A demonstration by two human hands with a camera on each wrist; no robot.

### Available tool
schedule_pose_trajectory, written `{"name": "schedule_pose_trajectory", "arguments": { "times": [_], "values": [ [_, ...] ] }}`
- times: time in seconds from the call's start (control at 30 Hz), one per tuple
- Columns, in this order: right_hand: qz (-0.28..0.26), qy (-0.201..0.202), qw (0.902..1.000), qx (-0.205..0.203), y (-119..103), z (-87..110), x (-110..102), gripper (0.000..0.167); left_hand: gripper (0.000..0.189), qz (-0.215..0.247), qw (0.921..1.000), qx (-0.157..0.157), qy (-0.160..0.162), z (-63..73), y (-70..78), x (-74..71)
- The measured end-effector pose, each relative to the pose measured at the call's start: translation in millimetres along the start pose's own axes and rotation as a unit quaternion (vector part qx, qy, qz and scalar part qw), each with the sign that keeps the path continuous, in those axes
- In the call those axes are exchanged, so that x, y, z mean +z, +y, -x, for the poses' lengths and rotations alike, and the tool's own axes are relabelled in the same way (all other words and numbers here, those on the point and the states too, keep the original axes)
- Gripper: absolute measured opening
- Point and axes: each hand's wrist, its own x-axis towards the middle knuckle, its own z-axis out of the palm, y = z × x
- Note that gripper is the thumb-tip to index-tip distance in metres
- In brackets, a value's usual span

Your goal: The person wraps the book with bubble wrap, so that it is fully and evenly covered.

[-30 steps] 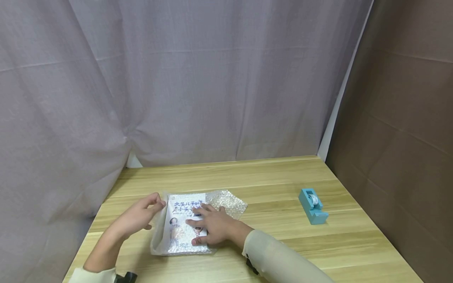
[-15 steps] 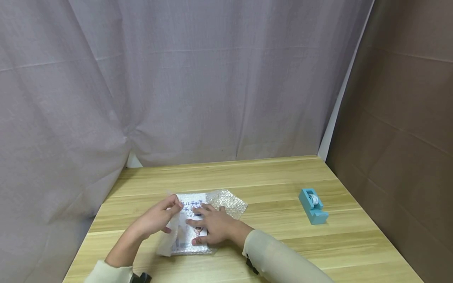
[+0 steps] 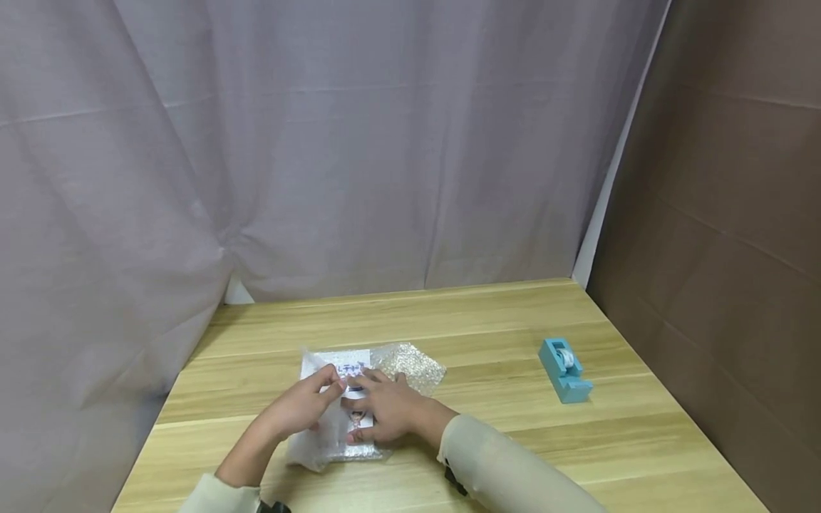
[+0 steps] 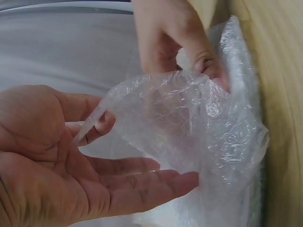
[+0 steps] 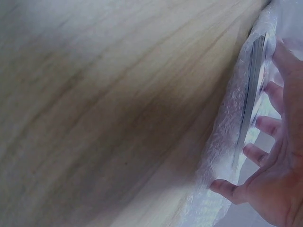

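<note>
A thin book (image 3: 351, 360) with a white cover and blue lettering lies on the sheet of bubble wrap (image 3: 420, 367). My left hand (image 3: 300, 407) pinches the left flap of the wrap and holds it lifted over the cover's left part. In the left wrist view, the clear film (image 4: 161, 106) stretches from the thumb and forefinger of that hand (image 4: 42, 161), its other fingers straight. My right hand (image 3: 393, 407) rests on the book with fingers spread. From the right wrist, the book's page edge (image 5: 251, 90) shows beside the right fingertips, above the wrap.
A blue tape dispenser (image 3: 566, 372) with a roll of tape stands on the wooden table (image 3: 487, 320), to the right of the book. Grey curtain (image 3: 333, 157) hangs behind the table, and a brown cloth (image 3: 718, 214) hangs along its right side.
My left hand has moved to the right, carrying the left flap of bubble wrap over part of the cover. The right hand has stayed on the book.
</note>
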Motion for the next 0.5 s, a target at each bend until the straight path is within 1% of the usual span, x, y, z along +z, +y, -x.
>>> {"name": "schedule_pose_trajectory", "arguments": {
  "times": [0.17,0.33,0.43,0.5],
  "values": [
    [-0.004,0.001,1.0000,-0.002,0.8,-0.6,0.2,0.068,0.025,-0.026,0.9997,0.001,0.000,-2.4,-0.9,4.8],
    [-0.008,0.003,1.0000,-0.003,1.7,-0.8,1.8,0.067,0.026,-0.035,0.9993,0.008,-0.005,-1.8,-1.0,6.5],
    [-0.003,0.003,1.0000,0.001,1.0,0.0,0.8,0.064,0.026,-0.041,0.9991,0.004,-0.002,-2.7,-0.5,6.1],
    [0.003,0.003,1.0000,0.006,0.3,0.5,0.4,0.061,0.033,-0.049,0.9988,0.000,0.004,-3.2,0.2,6.2]
  ]
}}
